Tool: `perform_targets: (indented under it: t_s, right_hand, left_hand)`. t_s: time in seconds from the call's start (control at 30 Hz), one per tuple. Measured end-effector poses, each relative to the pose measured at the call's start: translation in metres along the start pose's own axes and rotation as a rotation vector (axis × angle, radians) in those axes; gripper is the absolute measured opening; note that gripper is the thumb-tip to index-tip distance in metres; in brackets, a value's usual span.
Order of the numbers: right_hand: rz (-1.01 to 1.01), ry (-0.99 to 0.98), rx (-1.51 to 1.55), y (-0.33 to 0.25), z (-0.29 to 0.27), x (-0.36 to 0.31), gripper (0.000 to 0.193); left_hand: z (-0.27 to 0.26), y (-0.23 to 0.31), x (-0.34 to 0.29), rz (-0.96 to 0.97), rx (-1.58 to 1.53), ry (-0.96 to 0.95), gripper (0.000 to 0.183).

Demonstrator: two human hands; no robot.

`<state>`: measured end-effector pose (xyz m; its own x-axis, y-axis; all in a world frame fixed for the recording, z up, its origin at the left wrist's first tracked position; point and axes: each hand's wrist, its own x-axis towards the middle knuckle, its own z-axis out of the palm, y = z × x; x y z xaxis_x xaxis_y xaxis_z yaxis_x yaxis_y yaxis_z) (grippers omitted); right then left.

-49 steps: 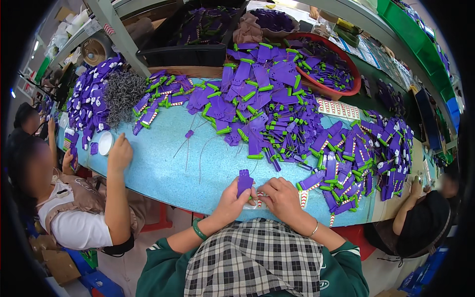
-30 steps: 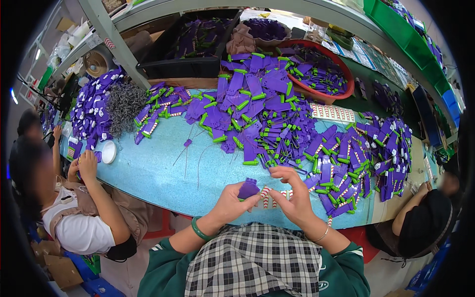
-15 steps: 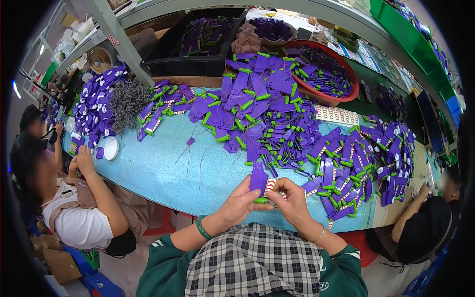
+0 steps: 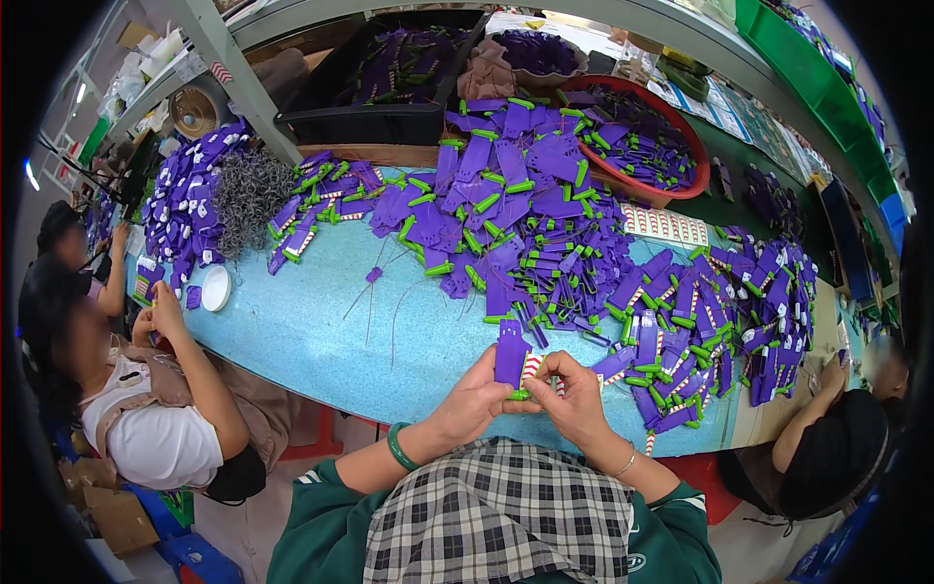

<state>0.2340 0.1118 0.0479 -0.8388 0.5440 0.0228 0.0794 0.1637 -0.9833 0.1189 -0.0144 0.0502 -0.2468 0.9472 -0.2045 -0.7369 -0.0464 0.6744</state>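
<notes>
Just above the table's near edge, my left hand (image 4: pixel 469 401) is closed on a flat purple plastic piece (image 4: pixel 510 352) with a bright green end at its lower side. A red-and-white striped sticker (image 4: pixel 532 366) lies along the piece's right edge. The fingers of my right hand (image 4: pixel 578 401) are pinched at that sticker, close beside the left fingertips. My fingers hide part of the green end and the sticker's lower portion. To the right lies a pile of similar pieces (image 4: pixel 681 316), many bearing striped stickers.
A big heap of purple-and-green pieces (image 4: pixel 506 195) covers the table's middle. Behind it stand a black crate (image 4: pixel 370 127) and a red basin (image 4: pixel 697 146). A striped sticker sheet (image 4: pixel 665 225), grey wire tangle (image 4: pixel 251 206) and white bowl (image 4: pixel 216 289) lie around. People sit at both sides.
Both my hands stay in nearly the same place, still gripping the piece and sticker. The purple piece tilts very slightly. At the left, a co-worker's hands have shifted a little.
</notes>
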Motion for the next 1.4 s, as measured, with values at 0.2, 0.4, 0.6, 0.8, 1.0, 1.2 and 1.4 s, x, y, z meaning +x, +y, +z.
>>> perform_targets:
  t_s: [0.2,0.4,0.6,0.8,1.0,1.2,1.4]
  right_hand:
    - [-0.024,0.021,-0.054,-0.004,0.0,-0.002,0.013]
    - [-0.392,0.164,-0.261,-0.006,0.0,-0.001,0.017]
    - [-0.448,0.169,-0.375,-0.006,-0.001,-0.002,0.017]
    - [-0.167,-0.079,-0.18,-0.012,-0.002,0.009,0.042]
    - [-0.143,-0.264,0.028,-0.006,-0.002,0.012,0.033]
    - [0.164,-0.239,0.589,-0.017,-0.008,0.008,0.037]
    - [0.273,-0.263,0.55,-0.013,-0.019,0.012,0.024]
  left_hand:
    - [0.004,0.001,0.0,0.015,0.32,0.028,0.034]
    - [0.001,-0.007,-0.003,0.033,0.279,-0.026,0.028]
    - [-0.002,-0.015,-0.003,0.158,0.389,-0.058,0.027]
    - [-0.006,-0.009,-0.002,-0.097,-0.016,-0.186,0.031]
    - [-0.007,-0.021,0.01,-0.457,-0.258,-0.339,0.038]
    - [0.0,-0.002,0.003,-0.156,0.089,-0.216,0.039]
    - [0.0,0.045,0.0,1.203,1.65,-0.108,0.017]
